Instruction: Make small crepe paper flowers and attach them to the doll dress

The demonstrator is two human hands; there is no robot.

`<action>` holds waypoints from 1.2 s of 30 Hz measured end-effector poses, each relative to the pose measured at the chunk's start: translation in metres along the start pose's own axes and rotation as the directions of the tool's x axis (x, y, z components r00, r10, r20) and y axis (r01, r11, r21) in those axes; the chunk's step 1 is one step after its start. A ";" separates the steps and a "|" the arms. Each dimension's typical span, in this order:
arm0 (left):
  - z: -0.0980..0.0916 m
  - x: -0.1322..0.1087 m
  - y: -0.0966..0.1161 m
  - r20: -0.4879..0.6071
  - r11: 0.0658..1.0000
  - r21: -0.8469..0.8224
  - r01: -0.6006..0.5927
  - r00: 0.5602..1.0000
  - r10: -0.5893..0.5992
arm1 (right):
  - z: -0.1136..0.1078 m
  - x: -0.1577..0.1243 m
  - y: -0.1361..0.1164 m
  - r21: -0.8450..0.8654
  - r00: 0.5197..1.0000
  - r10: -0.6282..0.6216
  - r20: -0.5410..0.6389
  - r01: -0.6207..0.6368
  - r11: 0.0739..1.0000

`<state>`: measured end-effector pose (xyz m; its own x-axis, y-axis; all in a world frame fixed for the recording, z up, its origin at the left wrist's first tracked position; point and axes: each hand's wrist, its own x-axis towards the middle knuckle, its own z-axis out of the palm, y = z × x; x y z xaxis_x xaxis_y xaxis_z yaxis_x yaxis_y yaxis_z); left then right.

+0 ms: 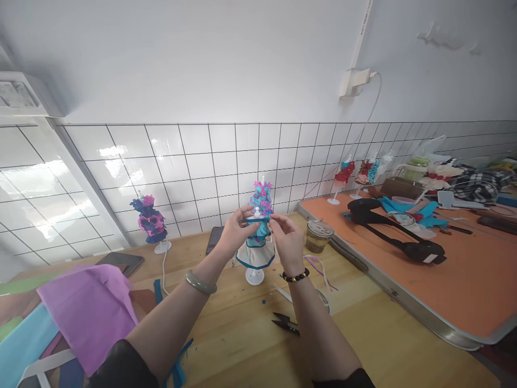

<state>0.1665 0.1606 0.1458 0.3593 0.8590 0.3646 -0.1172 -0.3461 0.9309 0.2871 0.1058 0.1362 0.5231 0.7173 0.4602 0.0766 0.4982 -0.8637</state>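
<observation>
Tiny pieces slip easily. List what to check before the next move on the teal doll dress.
1. Left hand grips the teal dress at the waist: ok.
2. Right hand touches the same waist: ok.
3. Stand base sits on the wooden table: ok.
4. Scissors away from the arms: not ok, they lie right beside the right forearm.
5. Jar lid on: ok.
6. Any small piece pinched between the hands: cannot tell, too small.
</observation>
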 end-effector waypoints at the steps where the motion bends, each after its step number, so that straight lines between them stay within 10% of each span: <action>1: 0.000 0.000 0.000 0.003 1.000 -0.009 0.002 1.000 -0.002 | -0.001 0.000 0.000 0.021 1.000 -0.002 -0.011 0.003 1.000; 36: -0.004 0.001 -0.006 0.013 0.990 -0.141 0.008 1.000 -0.006 | -0.015 0.011 0.001 0.089 0.986 0.068 0.151 -0.083 0.993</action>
<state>0.1641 0.1653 0.1409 0.3720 0.8561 0.3586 -0.2438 -0.2827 0.9277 0.3056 0.1065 0.1373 0.3927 0.8152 0.4258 -0.0431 0.4788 -0.8769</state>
